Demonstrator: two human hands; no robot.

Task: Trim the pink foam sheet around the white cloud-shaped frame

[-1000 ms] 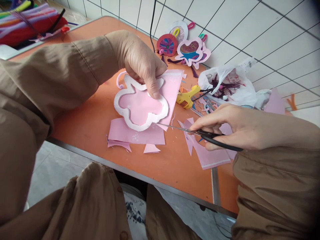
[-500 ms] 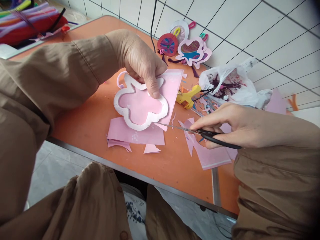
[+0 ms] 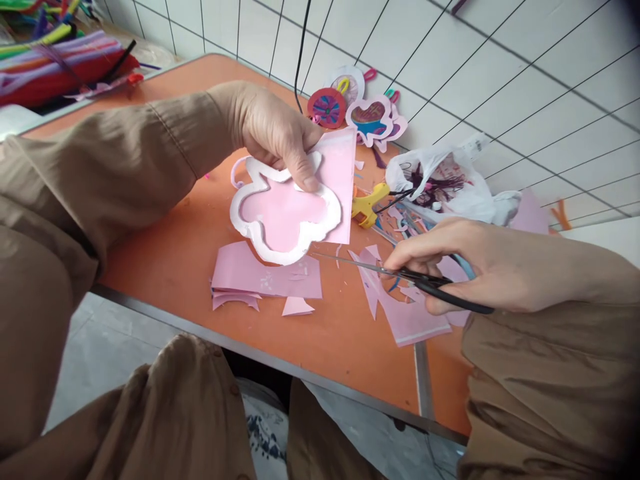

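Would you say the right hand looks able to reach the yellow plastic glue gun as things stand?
Probably not freely: the right hand is close to the yellow plastic glue gun, but its fingers hold black-handled metal scissors.

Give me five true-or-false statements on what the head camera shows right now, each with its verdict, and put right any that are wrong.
1. The left hand grips the white-edged shape. True.
2. The right hand holds the yellow tool. False: it holds black-handled scissors; the yellow tool lies on the orange table.
3. Cut pink pieces lie on the table. True.
4. The white plastic bag is at the left of the picture. False: it is on the right, beyond the right hand, by the tiled wall.
5. A red round ornament lies near the wall. True.
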